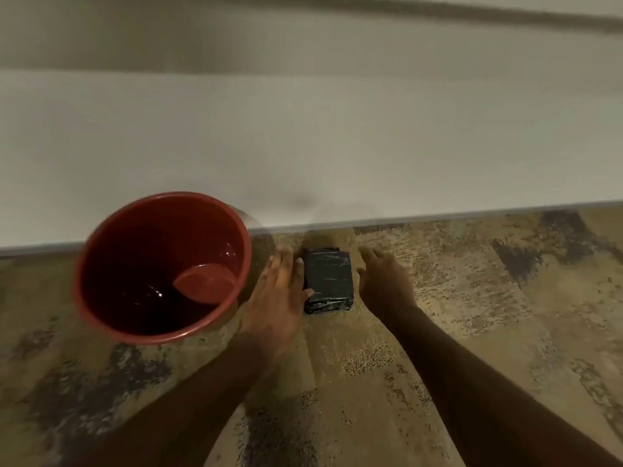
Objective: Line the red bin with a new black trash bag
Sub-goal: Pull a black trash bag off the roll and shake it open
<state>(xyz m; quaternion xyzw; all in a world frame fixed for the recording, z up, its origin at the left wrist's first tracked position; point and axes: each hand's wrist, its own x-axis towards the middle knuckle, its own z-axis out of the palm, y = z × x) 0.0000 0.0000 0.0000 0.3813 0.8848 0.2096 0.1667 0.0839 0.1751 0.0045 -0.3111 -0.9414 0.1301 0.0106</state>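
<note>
While folded black trash bag [328, 281] lies flat on carpet [472, 298] near wall, left hand [276, 298] and right hand [384, 284] flank it, fingers spread, holding nothing, likely to lift it; red bin [101, 237] just left, unlined.

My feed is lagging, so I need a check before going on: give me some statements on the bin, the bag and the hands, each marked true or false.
1. The red bin is already lined with a bag. False: bare red inside.
2. The folded black trash bag lies on the floor between the hands. True.
3. The bin stands right of the bag. False: left of it.
4. The left hand and right hand are both open. True.
</note>
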